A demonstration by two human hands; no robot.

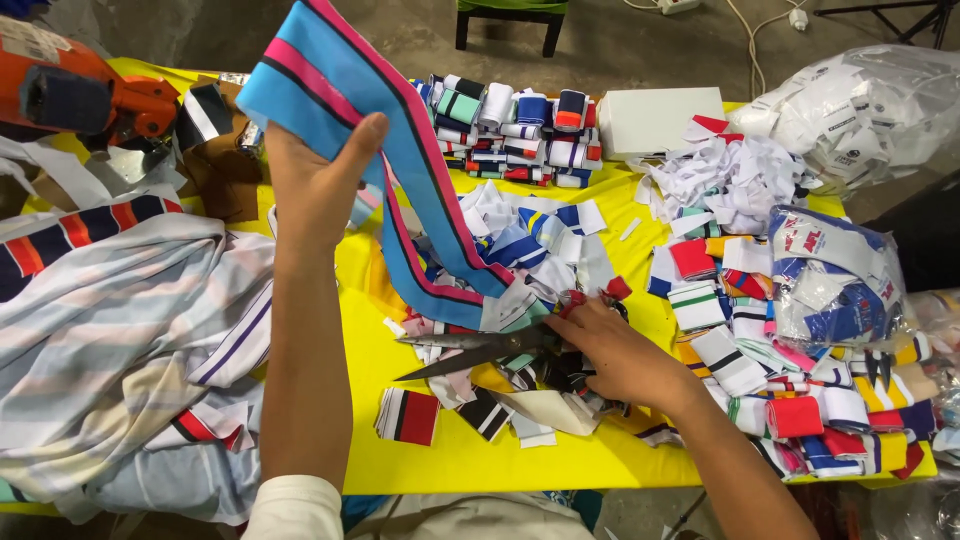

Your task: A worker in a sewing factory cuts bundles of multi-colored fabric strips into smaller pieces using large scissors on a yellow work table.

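You have one long blue band [400,150] with pink and black stripes, lifted off the yellow tabletop [600,460]; its long axis slants from above your left hand [318,185] down toward your right hand [610,350]. Your left hand is clenched on the band's upper end, thumb over the cloth. Your right hand grips one pair of scissors [470,352] by the handles, blades parted and pointing toward your left arm, just under the band's lower end. Around your right hand lie many loose striped scraps [520,245], too many to count. Beyond it a stack of folded striped pieces [515,135] sits beside one white box [655,120]. Two clear plastic bags hold cuttings: one with blue-and-red pieces [835,280], one farther off with white pieces [870,110]. Outside your left arm lies a heap of striped fabric [120,340].
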